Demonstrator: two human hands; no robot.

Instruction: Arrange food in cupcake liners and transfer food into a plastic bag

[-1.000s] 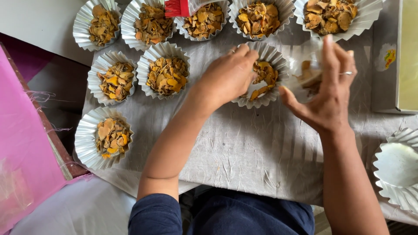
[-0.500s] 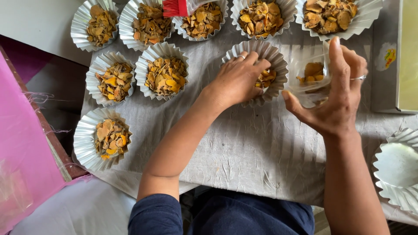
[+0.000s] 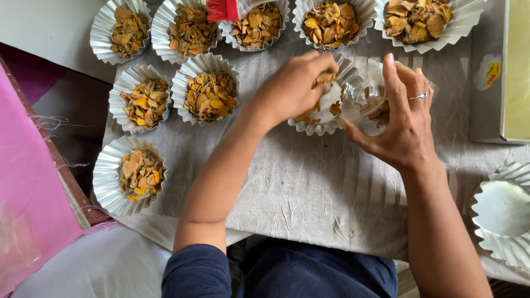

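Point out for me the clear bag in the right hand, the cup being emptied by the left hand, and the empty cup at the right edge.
clear bag [image 3: 371, 91]: head view, its crinkled plastic side.
half-emptied cup [image 3: 329, 107]: head view, its bare white floor.
empty cup [image 3: 499, 208]: head view, its bare floor.

home food-prep table | cloth cover [image 3: 309, 204] | foil cups of dried slices [image 3: 205, 95]

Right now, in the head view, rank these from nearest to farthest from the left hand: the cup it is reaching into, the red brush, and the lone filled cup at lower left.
1. Cup under the left hand, centre: touching.
2. Red brush, top edge.
3. Lone filled cup, lower left.
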